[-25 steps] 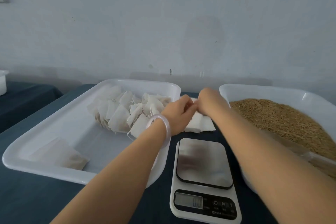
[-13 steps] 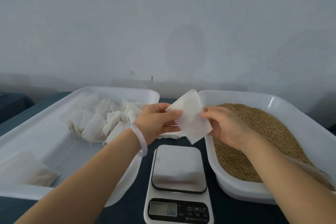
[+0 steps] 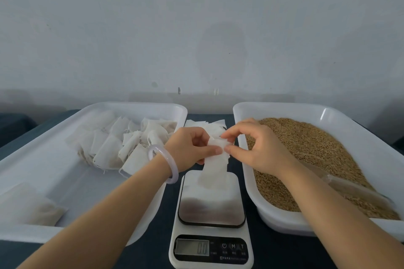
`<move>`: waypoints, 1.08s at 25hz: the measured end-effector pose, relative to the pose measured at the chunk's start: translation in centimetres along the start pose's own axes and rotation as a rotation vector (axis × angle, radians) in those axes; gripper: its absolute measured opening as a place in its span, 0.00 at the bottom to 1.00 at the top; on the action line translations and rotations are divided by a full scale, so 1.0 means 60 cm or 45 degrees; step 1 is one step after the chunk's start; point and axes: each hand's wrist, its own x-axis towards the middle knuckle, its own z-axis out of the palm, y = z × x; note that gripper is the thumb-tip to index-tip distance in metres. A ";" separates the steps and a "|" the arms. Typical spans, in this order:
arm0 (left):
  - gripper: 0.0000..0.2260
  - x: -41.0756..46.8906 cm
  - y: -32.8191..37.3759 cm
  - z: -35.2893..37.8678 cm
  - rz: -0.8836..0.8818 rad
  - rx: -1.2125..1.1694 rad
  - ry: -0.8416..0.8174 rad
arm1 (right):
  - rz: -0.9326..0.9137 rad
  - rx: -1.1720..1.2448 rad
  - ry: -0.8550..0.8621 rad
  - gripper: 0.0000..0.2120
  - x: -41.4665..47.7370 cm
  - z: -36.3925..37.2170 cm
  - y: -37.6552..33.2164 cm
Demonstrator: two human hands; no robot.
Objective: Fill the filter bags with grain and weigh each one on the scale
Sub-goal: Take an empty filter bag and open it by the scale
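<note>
An empty white filter bag point(image 3: 215, 165) hangs above the scale point(image 3: 211, 214), pinched at its top edge by both hands. My left hand point(image 3: 189, 150), with a pale bangle on the wrist, grips the bag's left side. My right hand point(image 3: 251, 144) pinches the right side with thumb and fingers. The scale's steel plate is bare. Its display point(image 3: 192, 247) is lit, the reading too blurred to tell. Brown grain point(image 3: 317, 155) fills the white tray point(image 3: 284, 109) on the right. A stack of empty bags point(image 3: 209, 125) lies behind my hands.
A white tray point(image 3: 135, 108) on the left holds several filled bags point(image 3: 118, 144) in a pile and one flat bag point(image 3: 28, 203) near its front corner. A clear scoop point(image 3: 349, 188) lies in the grain under my right forearm. A dark cloth covers the table.
Both hands took one bag from the stack behind the scale and brought it nearer. The bag now hangs lengthwise over the scale plate, held by its top.
</note>
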 end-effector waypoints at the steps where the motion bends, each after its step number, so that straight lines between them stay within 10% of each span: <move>1: 0.12 -0.001 0.001 -0.001 0.009 0.012 -0.019 | 0.022 -0.016 -0.056 0.08 -0.001 0.001 -0.001; 27: 0.19 -0.014 0.010 0.004 -0.253 -0.229 -0.438 | 0.135 0.305 -0.260 0.09 -0.006 0.008 -0.003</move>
